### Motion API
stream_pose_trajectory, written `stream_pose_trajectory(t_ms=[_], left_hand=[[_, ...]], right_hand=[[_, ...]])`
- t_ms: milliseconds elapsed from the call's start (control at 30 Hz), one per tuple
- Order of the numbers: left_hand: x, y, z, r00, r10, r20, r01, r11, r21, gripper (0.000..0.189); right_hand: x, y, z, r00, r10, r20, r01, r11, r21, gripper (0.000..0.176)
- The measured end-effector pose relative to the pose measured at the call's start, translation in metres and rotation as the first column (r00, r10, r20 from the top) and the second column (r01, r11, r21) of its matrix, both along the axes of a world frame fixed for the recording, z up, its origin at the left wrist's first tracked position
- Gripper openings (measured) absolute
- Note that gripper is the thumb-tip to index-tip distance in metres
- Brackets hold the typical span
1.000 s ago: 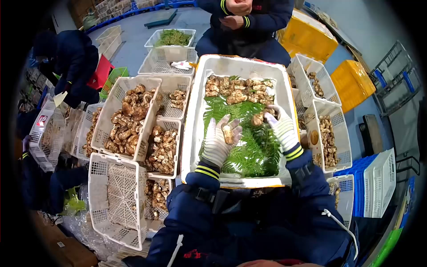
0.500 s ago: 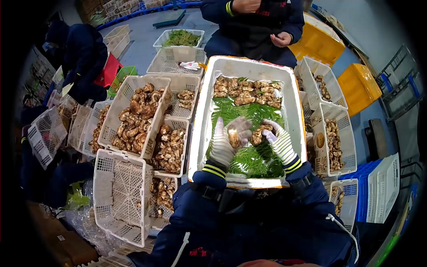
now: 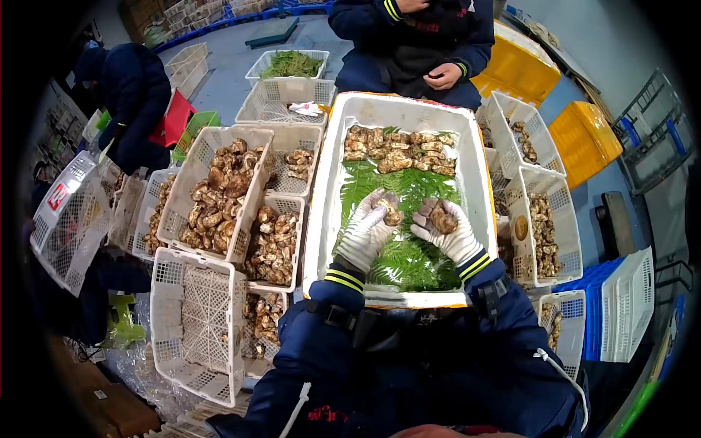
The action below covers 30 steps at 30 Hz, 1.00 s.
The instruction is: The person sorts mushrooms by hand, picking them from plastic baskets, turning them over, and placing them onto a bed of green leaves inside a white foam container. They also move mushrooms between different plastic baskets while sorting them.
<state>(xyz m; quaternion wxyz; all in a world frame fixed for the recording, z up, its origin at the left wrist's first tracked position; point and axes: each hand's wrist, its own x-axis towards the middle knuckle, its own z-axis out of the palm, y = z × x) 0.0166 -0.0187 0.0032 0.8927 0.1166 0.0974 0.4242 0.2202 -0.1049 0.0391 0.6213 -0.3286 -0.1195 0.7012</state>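
My left hand (image 3: 367,232), in a striped glove, is closed on a brown and white mushroom (image 3: 389,212). Another mushroom (image 3: 442,218) lies in the fingers of my gloved right hand (image 3: 454,235). Both hands are held above a white foam box (image 3: 316,241) lined with green fern leaves (image 3: 416,191). Toward the far end of the box, mushrooms (image 3: 401,150) lie side by side in rows on the ferns.
White baskets of mushrooms stand left (image 3: 215,193) and right (image 3: 544,237) of the box. An emptier basket (image 3: 197,321) is tilted at lower left. A basket of green leaves (image 3: 292,64) stands farther back. One person (image 3: 416,51) sits opposite; another (image 3: 131,95) bends at left.
Both hands have turned the mushrooms in their fingers, and my left fingers have curled in. The person opposite has lowered a hand. At left, a white basket has been tipped up.
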Motion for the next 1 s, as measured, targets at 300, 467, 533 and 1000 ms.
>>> stream_pose_trajectory(t_ms=[300, 467, 533, 1000], left_hand=[[0.003, -0.004, 0.002, 0.986, 0.053, -0.16, -0.028, 0.988, 0.15, 0.034], [0.003, -0.012, 0.014, 0.94, 0.029, -0.341, 0.056, 0.97, 0.238, 0.037], [0.008, -0.012, 0.009, 0.915, 0.046, -0.402, 0.078, 0.955, 0.287, 0.037], [0.009, -0.008, 0.011, 0.749, 0.224, -0.624, 0.17, 0.845, 0.507, 0.049]], right_hand=[[-0.027, -0.009, 0.004, 0.799, 0.243, 0.551, -0.281, 0.96, -0.016, 0.043], [-0.034, -0.011, 0.014, 0.759, 0.252, 0.6, -0.31, 0.951, -0.008, 0.039], [-0.033, -0.01, 0.005, 0.77, 0.235, 0.593, -0.278, 0.96, -0.02, 0.037], [-0.023, -0.01, 0.004, -0.094, -0.267, 0.959, -0.163, 0.955, 0.249, 0.05]])
